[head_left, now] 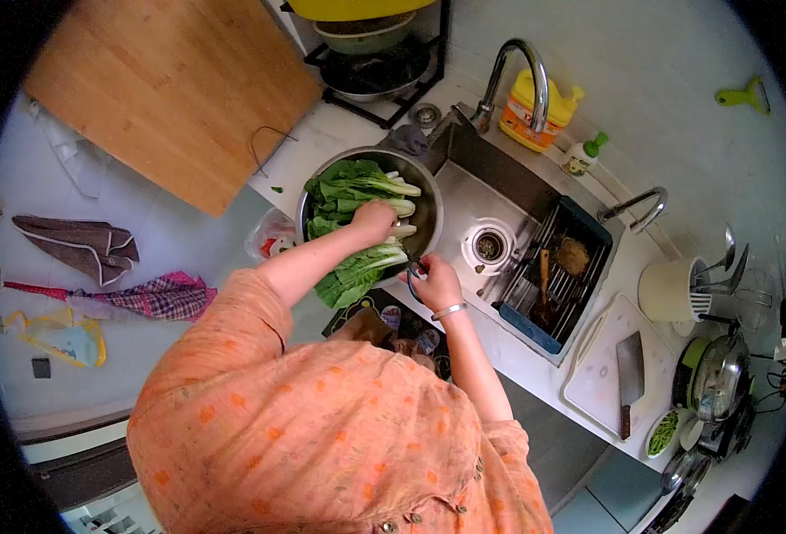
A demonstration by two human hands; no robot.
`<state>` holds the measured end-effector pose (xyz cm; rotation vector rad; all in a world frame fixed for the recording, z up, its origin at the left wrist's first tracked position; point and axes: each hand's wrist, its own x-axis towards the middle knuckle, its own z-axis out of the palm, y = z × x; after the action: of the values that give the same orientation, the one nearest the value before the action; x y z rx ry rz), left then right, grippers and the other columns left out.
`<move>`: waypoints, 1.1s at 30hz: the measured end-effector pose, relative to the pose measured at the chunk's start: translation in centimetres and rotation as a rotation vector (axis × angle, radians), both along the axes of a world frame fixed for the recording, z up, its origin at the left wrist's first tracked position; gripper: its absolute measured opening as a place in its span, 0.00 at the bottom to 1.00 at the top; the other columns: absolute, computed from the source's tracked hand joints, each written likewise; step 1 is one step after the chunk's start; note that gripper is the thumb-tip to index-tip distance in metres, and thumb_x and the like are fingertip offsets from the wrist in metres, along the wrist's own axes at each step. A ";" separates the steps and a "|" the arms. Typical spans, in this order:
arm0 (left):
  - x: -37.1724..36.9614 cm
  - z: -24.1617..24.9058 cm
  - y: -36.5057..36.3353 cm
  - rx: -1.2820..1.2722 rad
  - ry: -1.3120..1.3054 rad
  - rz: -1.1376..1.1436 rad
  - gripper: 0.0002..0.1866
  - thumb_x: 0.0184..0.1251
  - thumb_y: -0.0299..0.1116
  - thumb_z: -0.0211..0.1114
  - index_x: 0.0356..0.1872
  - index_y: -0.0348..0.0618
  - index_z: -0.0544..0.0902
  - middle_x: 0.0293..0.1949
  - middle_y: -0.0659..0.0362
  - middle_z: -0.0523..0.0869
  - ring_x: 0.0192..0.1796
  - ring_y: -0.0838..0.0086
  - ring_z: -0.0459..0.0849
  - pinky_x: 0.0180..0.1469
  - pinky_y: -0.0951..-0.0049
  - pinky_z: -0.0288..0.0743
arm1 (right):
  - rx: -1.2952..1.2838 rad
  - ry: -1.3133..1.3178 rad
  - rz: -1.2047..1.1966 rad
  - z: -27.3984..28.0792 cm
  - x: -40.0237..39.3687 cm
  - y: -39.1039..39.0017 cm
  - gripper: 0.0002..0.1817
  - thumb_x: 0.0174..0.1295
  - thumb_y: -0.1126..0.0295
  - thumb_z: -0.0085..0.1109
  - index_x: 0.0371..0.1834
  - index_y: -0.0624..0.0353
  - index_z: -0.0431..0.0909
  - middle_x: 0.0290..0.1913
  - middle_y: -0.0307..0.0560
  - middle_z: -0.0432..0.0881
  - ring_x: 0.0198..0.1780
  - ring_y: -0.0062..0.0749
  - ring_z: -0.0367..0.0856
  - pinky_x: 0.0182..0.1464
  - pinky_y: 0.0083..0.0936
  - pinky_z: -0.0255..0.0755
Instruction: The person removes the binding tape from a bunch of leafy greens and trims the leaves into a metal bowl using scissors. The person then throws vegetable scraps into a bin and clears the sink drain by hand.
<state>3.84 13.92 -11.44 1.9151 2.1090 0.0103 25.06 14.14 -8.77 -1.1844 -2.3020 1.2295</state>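
Note:
A round metal bowl [429, 224] stands on the counter left of the sink, with leafy greens [350, 185] in it, their pale stems pointing right. My left hand [374, 222] is closed over the stems in the middle of the bowl. Its fingertips are partly hidden. At the bowl's lower right rim, my right hand [437, 285] is closed around the handles of dark scissors [416, 270]. The scissors are near the stem ends of the lowest greens, which hang over the front rim. A bracelet circles my right wrist.
Right of the bowl is the sink [466, 200] with a dark rack [586, 233] holding a brush. Farther right are a white cutting board [589, 378], a cleaver [630, 369] and a bowl of green pieces [663, 433]. A large wooden board [175, 89] stands at upper left.

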 end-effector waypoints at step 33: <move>2.8 11.3 6.9 -0.056 -0.935 -0.238 0.15 0.71 0.43 0.45 0.34 0.42 0.68 0.23 0.63 0.72 0.24 0.79 0.70 0.28 0.77 0.68 | 0.115 0.147 -0.059 6.8 1.3 9.7 0.31 0.58 0.42 0.49 0.37 0.68 0.69 0.35 0.62 0.75 0.37 0.53 0.74 0.39 0.36 0.67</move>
<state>6.66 20.82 -0.10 1.6302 1.2390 0.6488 26.38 23.84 -1.95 -1.0775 -2.1835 1.1086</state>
